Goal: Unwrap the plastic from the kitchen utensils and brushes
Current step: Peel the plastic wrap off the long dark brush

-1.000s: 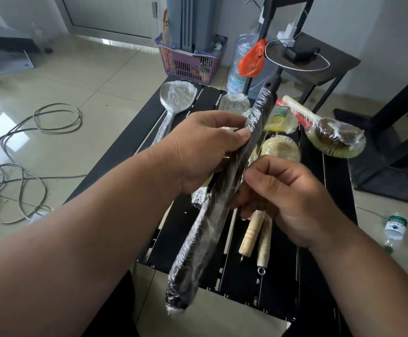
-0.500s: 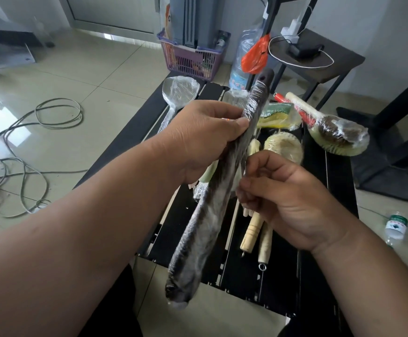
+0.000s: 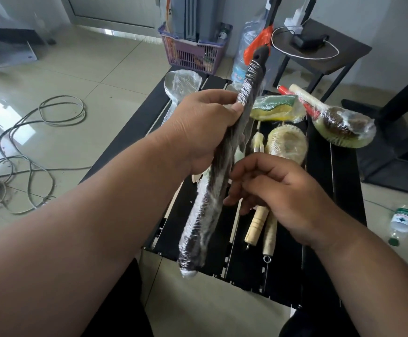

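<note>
1. The long dark utensil wrapped in clear plastic film [image 3: 212,190] slants from its bunched plastic end, which overhangs the near edge of the black slatted table [image 3: 329,263], up to a bare dark handle tip far from the person.
2. The left hand [image 3: 198,132] holds the utensil about midway along; its grip is closed around the shaft, thumb pressed on the film.
3. The right hand [image 3: 278,190] hovers just beside the lower part of the utensil, fingers loosely curled; whether its fingertips pinch any film cannot be told.
4. Under the right hand, two pale wooden-handled brushes [image 3: 261,224] lie side by side along the slats, their handle ends short of the near edge.
5. Farther on lie a round straw-coloured pad in film [image 3: 286,142], a yellow-and-green sponge in film [image 3: 275,108] and a wrapped round brown brush with a wooden handle [image 3: 341,125], which overhangs the right edge.
6. A wrapped metal spoon [image 3: 181,81] lies at the far left corner.
7. Left of the table is open tiled floor [image 3: 101,81] with loose grey cables [image 3: 28,142].
</note>
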